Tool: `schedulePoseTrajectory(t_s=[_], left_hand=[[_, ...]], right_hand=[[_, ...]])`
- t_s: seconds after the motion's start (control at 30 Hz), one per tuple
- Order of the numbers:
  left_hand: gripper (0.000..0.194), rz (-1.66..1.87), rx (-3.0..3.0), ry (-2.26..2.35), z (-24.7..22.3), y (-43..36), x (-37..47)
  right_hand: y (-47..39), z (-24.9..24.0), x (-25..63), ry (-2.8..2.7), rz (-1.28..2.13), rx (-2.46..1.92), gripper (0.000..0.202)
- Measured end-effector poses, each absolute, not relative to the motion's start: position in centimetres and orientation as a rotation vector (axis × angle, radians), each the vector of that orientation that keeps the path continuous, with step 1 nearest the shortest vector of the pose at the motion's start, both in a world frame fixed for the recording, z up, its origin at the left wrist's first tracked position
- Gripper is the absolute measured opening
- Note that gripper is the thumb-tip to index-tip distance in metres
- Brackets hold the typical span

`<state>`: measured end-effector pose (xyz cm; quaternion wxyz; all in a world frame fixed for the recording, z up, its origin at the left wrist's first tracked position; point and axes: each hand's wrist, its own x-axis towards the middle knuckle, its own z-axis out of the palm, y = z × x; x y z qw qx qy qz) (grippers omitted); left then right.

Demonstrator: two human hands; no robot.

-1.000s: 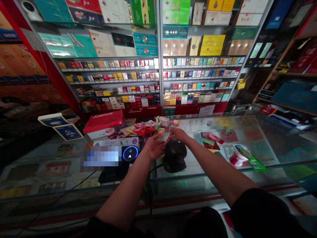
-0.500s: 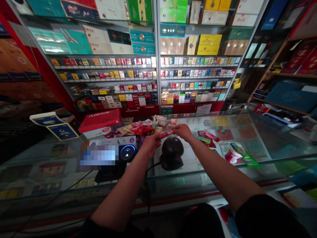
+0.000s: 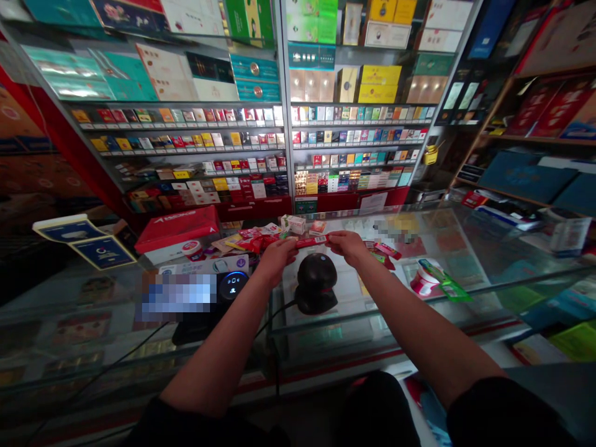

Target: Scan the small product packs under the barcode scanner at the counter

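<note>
A thin red packet with a barcode label is held level just above the black dome-shaped scanner on the glass counter. My left hand pinches the packet's left end. My right hand pinches its right end. Both forearms reach forward over the counter's near edge.
A red flat box and a heap of small packets lie behind the scanner. A black device with a blue ring light stands to the left, a red-and-white tub to the right. Shelves of cigarette packs fill the wall.
My right hand lifted the red packet off the counter and my left hand took its other end; together they raised it above the scanner. The view drifted right.
</note>
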<state>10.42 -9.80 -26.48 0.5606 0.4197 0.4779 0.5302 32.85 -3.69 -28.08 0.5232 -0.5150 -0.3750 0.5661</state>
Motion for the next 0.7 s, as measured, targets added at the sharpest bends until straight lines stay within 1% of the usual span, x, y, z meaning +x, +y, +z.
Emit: schedulePoseTrajectory(t_s=[0.23,0.5,0.7], left_hand=[[0.041,1.188,1.121,1.093,-25.5,-8.6,11.1],[0.057,1.079,1.275,1.093,-24.5,-7.4,12.7],[0.065,0.998,1.346,1.024,-24.1,-7.5,13.3]], right_hand=[[-5.8,-28.2,34.9,-0.804,1.352,-1.188,0.020],[-8.7,-28.8,37.3,-0.759,1.323,-1.157,0.022],[-11.2,-28.8,37.7,-0.683,1.263,-1.084,0.031]])
